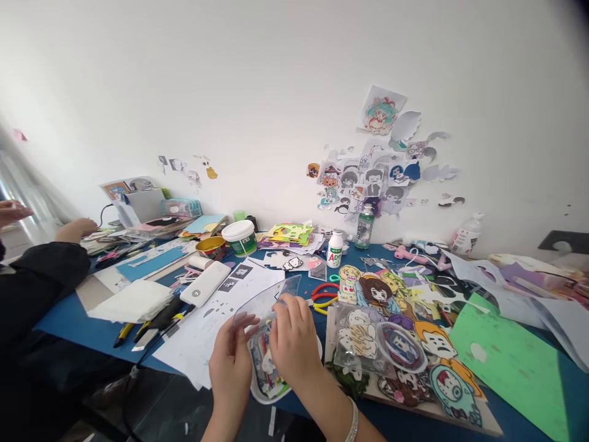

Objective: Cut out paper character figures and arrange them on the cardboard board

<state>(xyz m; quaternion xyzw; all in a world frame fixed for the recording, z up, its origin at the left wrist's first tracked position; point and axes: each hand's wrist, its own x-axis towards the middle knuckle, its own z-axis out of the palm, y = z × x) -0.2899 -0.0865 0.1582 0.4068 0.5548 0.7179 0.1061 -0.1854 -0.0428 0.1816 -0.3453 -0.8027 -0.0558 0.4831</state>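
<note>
My left hand [232, 353] and my right hand [294, 341] meet at the near edge of the blue table [69, 322]. Both pinch a clear plastic sheet [267, 298] that curls up between them. Under my hands lies a white plate-shaped piece with a colourful cartoon picture [267, 374]. My right wrist wears a beaded bracelet [353, 420]. Red-handled pliers [324, 293] lie just beyond my right hand.
Cartoon cut-outs [405, 331] cover a board at the right, beside a green sheet [510, 362]. White papers [216, 319], a white power bank [205, 283], cutters [147, 328], tubs [240, 236] and bottles [335, 248] crowd the table. A person in a black sleeve [41, 276] sits left.
</note>
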